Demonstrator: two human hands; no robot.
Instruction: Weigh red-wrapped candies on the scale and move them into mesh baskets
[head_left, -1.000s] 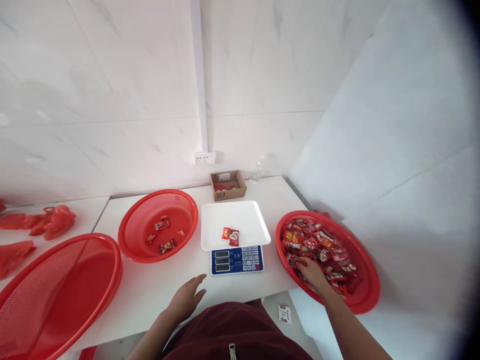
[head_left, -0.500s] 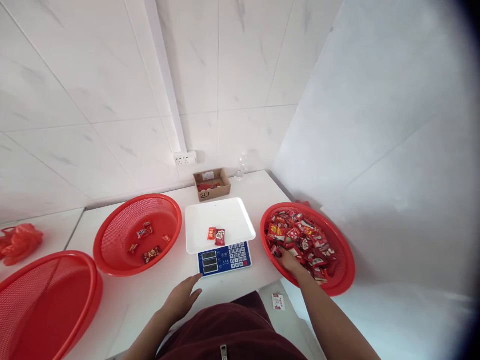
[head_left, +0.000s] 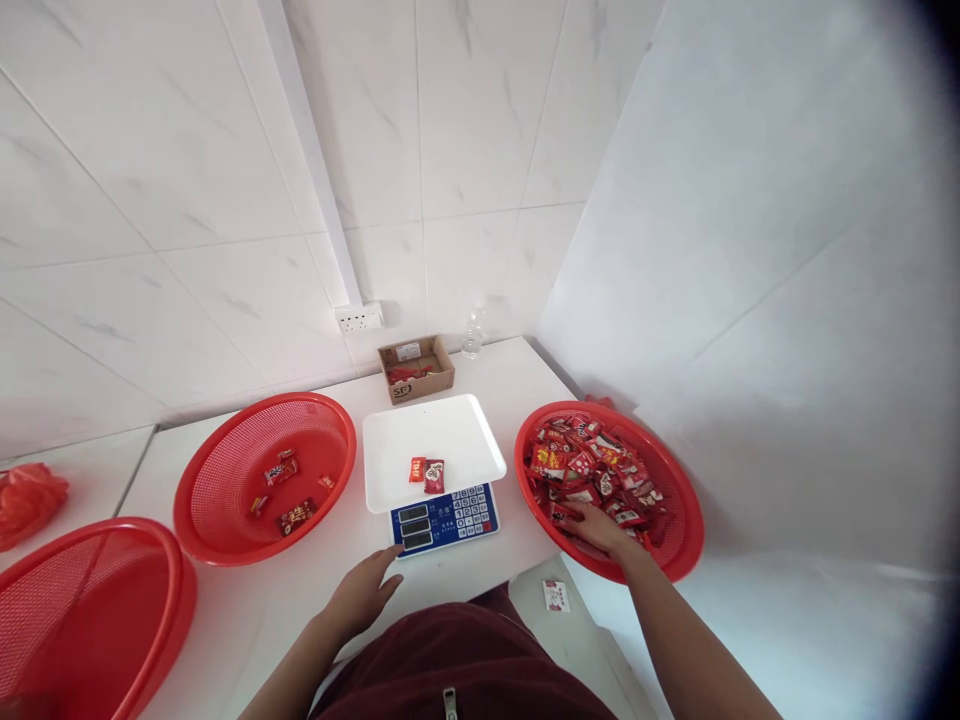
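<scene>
My right hand [head_left: 597,528] reaches into the right red basket [head_left: 684,560], its fingers closed on a small red candy packet [head_left: 558,514] near the basket's left side. Many red wrapped packets [head_left: 607,460] lie heaped there. My left hand [head_left: 366,592] rests flat with fingers stretched out, its fingertips at the front left corner of the blue digital scale [head_left: 444,522]. On the scale's white tray [head_left: 442,428] lie an orange-red packet [head_left: 418,469] and a dark red packet [head_left: 434,476], side by side.
To the left, a red basket [head_left: 196,540] holds several packets. Another red basket [head_left: 169,590] stands nearer, lower left. A red plastic bag [head_left: 34,500] lies behind it. At the wall are a cardboard box [head_left: 420,385] and a clear bottle [head_left: 472,335]. A printed card [head_left: 556,596] lies below the table edge.
My right hand has shifted slightly within the right basket, still at the packets. My left hand stays at the scale's corner. The whole view has moved a little.
</scene>
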